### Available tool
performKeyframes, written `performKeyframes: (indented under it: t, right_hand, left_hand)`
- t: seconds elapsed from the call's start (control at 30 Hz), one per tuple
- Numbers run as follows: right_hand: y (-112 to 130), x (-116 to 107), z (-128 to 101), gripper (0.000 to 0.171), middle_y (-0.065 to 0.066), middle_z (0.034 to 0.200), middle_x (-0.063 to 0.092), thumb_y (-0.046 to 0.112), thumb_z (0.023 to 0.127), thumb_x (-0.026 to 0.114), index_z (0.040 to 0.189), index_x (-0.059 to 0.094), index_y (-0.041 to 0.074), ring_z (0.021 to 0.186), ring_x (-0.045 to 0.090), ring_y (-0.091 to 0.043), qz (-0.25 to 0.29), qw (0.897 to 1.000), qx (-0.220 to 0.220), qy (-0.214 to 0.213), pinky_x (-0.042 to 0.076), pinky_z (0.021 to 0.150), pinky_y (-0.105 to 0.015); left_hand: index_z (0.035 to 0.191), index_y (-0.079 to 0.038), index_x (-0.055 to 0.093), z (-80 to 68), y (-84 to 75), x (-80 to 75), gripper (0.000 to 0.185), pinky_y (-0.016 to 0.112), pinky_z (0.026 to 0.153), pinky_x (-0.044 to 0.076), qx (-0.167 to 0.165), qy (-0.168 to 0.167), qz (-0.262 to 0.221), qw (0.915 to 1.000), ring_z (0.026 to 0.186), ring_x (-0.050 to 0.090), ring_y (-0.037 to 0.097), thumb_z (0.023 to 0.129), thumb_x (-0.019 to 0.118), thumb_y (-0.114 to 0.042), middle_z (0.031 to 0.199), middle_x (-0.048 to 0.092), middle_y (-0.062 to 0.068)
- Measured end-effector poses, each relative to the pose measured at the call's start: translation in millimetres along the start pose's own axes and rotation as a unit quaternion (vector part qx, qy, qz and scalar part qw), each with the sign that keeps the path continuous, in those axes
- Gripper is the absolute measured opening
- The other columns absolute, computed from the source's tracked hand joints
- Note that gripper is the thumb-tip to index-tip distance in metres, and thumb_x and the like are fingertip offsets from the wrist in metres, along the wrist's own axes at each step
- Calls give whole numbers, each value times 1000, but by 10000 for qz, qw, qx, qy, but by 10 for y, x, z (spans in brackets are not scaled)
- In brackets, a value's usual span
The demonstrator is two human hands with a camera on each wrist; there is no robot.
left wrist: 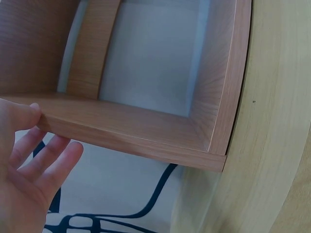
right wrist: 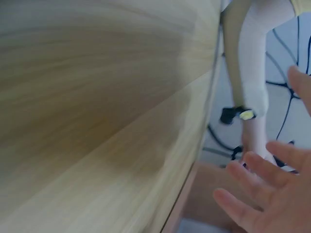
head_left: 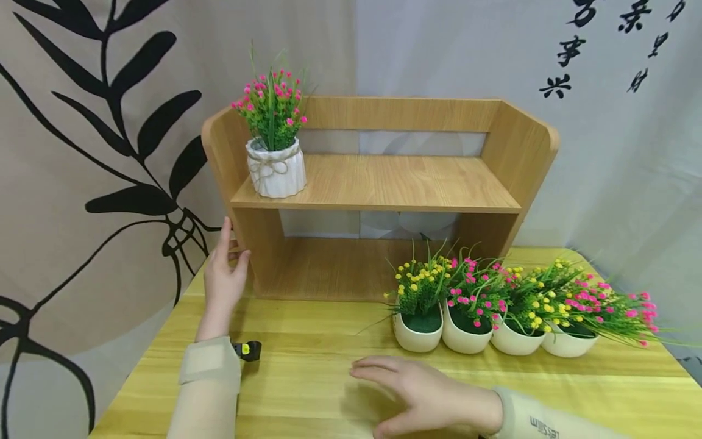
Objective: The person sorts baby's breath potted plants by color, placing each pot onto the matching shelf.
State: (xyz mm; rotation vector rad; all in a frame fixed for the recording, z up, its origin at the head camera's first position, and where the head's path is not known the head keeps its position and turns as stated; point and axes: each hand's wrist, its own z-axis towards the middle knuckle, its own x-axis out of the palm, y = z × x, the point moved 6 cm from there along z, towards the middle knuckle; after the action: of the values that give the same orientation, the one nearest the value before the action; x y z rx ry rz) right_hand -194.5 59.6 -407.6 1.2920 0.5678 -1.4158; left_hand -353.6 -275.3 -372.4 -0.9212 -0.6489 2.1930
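Observation:
A two-tier wooden shelf (head_left: 378, 183) stands on the table. My left hand (head_left: 223, 280) is at its left side panel (left wrist: 131, 131); the thumb lies over the panel's front edge and the fingers are along the outer face. My right hand (head_left: 419, 393) hovers above the table front with fingers spread, holding nothing; the right wrist view shows its fingers (right wrist: 262, 179) apart. On the upper tier's left end stands a white pot (head_left: 276, 171) tied with twine, bearing pink flowers (head_left: 274, 100).
Several small white pots of yellow and pink flowers (head_left: 466, 329) stand in a row at the right, before the shelf's right end. The pale wooden table (head_left: 307, 360) extends beneath everything. Behind hangs a curtain (head_left: 439, 49) with black leaf and character prints.

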Motion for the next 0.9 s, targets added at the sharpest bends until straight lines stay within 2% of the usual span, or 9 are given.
performKeyframes:
  t: [0.1,0.23,0.37,0.5,0.6,0.73,0.83,0.9]
  right_hand:
    - [-135,-113,-134,73,-1,136,54,52,81,73,139,50,14,123,52,-16,221,9967,616,-482,47,98,-35]
    - [-283,-272,-332,69,3,121,63,48,77,79,131,58,11,106,60,-14,256,9847,1296,-1138,53,87,-36]
    - [-389,-403,-510,60,6,106,65,35,74,84,123,62,8,93,62,-12,231,9677,1814,-1732,55,77,-33]
    - [-492,-507,-655,42,6,96,66,23,74,84,110,67,8,84,63,-15,414,9445,2414,-2189,56,68,-30]
    - [-587,-551,-744,35,2,95,67,19,77,82,105,67,5,83,66,-20,828,9224,3013,-2272,58,66,-31]
    - [-701,-574,-839,41,-8,103,68,23,80,80,112,65,1,87,67,-25,1211,8939,3778,-2085,59,71,-33]
    - [-737,-577,-878,52,-13,111,67,26,81,79,122,61,-1,93,68,-25,1201,8859,4055,-1907,58,76,-36]
    - [-744,-570,-881,61,-17,118,65,26,81,78,130,55,-3,97,67,-28,1196,8866,4089,-1803,58,78,-39]
  left_hand:
    - [155,-34,19,9,-6,-14,81,55,76,54,30,-18,13,10000,99,59,43,94,60,0,130,52,24]
    - [155,-33,20,22,-17,-22,81,54,75,54,87,-29,32,10000,100,59,43,94,60,1,137,48,22]
    - [155,-34,20,23,-7,-23,81,54,75,55,54,-32,55,10000,100,59,43,94,60,1,134,49,23]
    - [155,-35,19,21,23,-30,81,55,75,55,-11,-26,81,10000,101,59,43,94,59,1,133,50,23]
    - [155,-35,19,19,31,-46,82,55,76,54,11,-37,109,9999,101,59,43,94,59,1,135,49,22]
    - [155,-34,19,25,21,-47,82,54,80,53,119,-41,142,9998,103,58,41,93,60,1,137,48,21]
    - [155,-34,19,26,26,-17,83,54,82,53,171,-19,103,9998,105,57,40,93,60,2,138,48,20]
    - [155,-34,20,13,31,3,83,53,83,53,154,-12,75,9999,106,57,39,93,60,2,138,48,20]
